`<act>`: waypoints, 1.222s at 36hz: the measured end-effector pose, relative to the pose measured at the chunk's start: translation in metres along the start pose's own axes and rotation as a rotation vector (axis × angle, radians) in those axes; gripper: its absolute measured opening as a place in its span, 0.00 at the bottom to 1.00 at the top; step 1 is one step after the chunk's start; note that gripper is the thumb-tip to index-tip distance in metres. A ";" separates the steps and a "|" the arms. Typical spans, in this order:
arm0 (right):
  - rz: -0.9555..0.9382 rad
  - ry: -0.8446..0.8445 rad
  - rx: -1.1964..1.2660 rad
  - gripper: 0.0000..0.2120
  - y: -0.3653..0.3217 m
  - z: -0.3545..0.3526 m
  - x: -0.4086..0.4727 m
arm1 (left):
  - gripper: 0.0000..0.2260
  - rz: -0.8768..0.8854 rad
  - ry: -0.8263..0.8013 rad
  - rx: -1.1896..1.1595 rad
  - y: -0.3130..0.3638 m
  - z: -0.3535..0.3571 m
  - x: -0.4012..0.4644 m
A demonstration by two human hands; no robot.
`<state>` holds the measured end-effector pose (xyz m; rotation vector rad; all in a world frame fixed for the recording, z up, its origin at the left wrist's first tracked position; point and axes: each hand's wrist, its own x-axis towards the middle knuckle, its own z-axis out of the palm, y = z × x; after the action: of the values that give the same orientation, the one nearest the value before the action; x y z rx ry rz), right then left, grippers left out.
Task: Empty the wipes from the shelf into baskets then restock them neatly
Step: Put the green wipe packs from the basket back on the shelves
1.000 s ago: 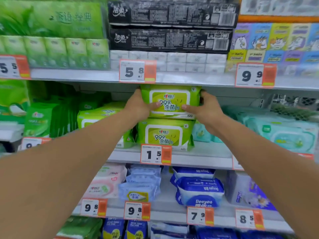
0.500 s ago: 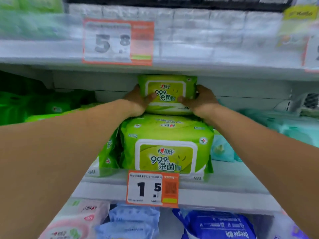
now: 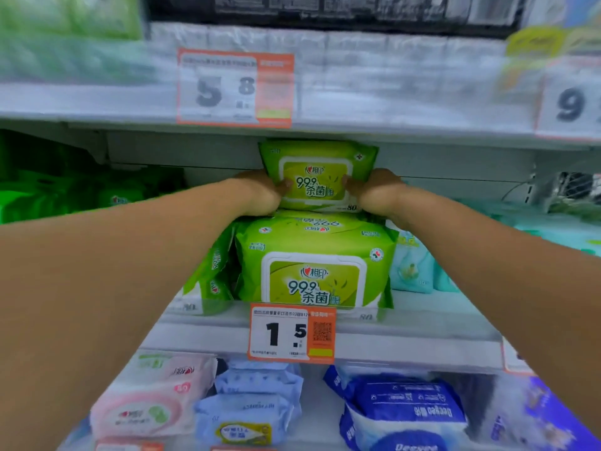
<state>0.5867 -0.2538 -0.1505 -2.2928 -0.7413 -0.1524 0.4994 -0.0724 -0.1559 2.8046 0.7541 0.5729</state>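
**A:** so what are the fingers doing?

**B:** left hand (image 3: 260, 195) and right hand (image 3: 374, 193) both curl round the ends of the upper green wipes pack (image 3: 317, 175), thumbs on its front. Standing upright, it's on top of the lower green wipes pack (image 3: 312, 265), tucked just under the upper shelf (image 3: 406, 125).

**A:** and around that?

**B:** lower pack's on the middle shelf (image 3: 406, 340) behind the 1.5 price tag (image 3: 291, 333). Teal packs (image 3: 411, 268) to the right, pink pack (image 3: 153, 398) and blue packs (image 3: 403, 408) below.
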 end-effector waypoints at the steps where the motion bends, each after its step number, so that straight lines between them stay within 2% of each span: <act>1: -0.005 0.005 -0.031 0.23 -0.006 -0.004 -0.008 | 0.30 0.003 0.014 0.061 -0.002 -0.007 -0.006; 3: -0.033 0.010 -0.131 0.22 -0.018 -0.009 -0.030 | 0.28 0.062 0.057 0.133 -0.011 -0.019 -0.020; 5: -0.081 0.010 -0.227 0.25 -0.028 -0.007 -0.057 | 0.29 0.121 0.066 0.156 -0.027 -0.027 -0.037; 7: -0.115 0.059 -0.273 0.26 -0.031 0.005 -0.078 | 0.39 0.117 0.041 0.178 -0.046 -0.031 -0.058; 9: -0.185 0.124 -0.355 0.36 -0.032 0.020 -0.092 | 0.42 0.080 0.030 0.193 -0.064 -0.028 -0.070; 10: -0.256 0.154 -0.417 0.38 -0.033 0.027 -0.099 | 0.40 0.080 0.037 0.196 -0.073 -0.025 -0.077; 12: -0.386 0.175 -0.520 0.34 -0.037 0.039 -0.109 | 0.34 0.098 0.033 0.211 -0.086 -0.019 -0.091; 15: -0.408 0.142 -0.535 0.29 -0.039 0.044 -0.123 | 0.31 0.064 -0.041 0.246 -0.093 -0.013 -0.109; 17: -0.439 0.301 -0.532 0.23 -0.030 0.039 -0.134 | 0.30 0.075 -0.010 0.245 -0.091 -0.013 -0.117; 19: -0.418 0.567 -0.478 0.18 -0.008 0.026 -0.144 | 0.30 0.186 0.170 0.218 -0.079 -0.014 -0.128; 20: -0.376 0.632 -0.433 0.17 0.006 0.019 -0.148 | 0.30 0.282 0.284 0.179 -0.067 -0.014 -0.135; 22: -0.288 0.580 -0.334 0.18 0.033 0.009 -0.158 | 0.28 0.506 0.441 0.099 -0.034 -0.008 -0.151; 24: -0.232 0.494 -0.332 0.22 0.054 -0.002 -0.165 | 0.25 0.665 0.449 0.058 0.004 0.000 -0.164; 27: -0.136 0.360 -0.408 0.30 0.078 -0.038 -0.171 | 0.24 0.790 0.406 0.083 0.051 0.013 -0.167; 28: -0.083 0.274 -0.435 0.34 0.087 -0.055 -0.172 | 0.24 0.809 0.375 0.106 0.064 0.016 -0.166; 30: 0.026 -0.025 -0.556 0.40 0.103 -0.083 -0.173 | 0.27 0.798 0.282 0.121 0.088 0.023 -0.165; 32: 0.037 -0.245 -0.662 0.38 0.117 -0.093 -0.170 | 0.28 0.765 0.213 0.146 0.109 0.030 -0.164; 33: 0.013 -0.260 -0.661 0.32 0.124 -0.096 -0.166 | 0.29 0.758 0.196 0.185 0.118 0.033 -0.163; 37: -0.141 -0.124 -0.458 0.11 0.136 -0.104 -0.137 | 0.29 0.716 0.176 0.326 0.138 0.040 -0.153; 41: -0.251 -0.012 -0.296 0.10 0.120 -0.089 -0.101 | 0.22 0.610 0.227 0.357 0.147 0.035 -0.129; 44: -0.284 0.175 -0.165 0.06 0.101 -0.075 -0.065 | 0.23 0.509 0.144 0.219 0.148 0.028 -0.101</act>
<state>0.5959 -0.3934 -0.1751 -2.2786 -0.9895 -0.5567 0.4959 -0.2534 -0.1740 3.1991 0.1114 0.8194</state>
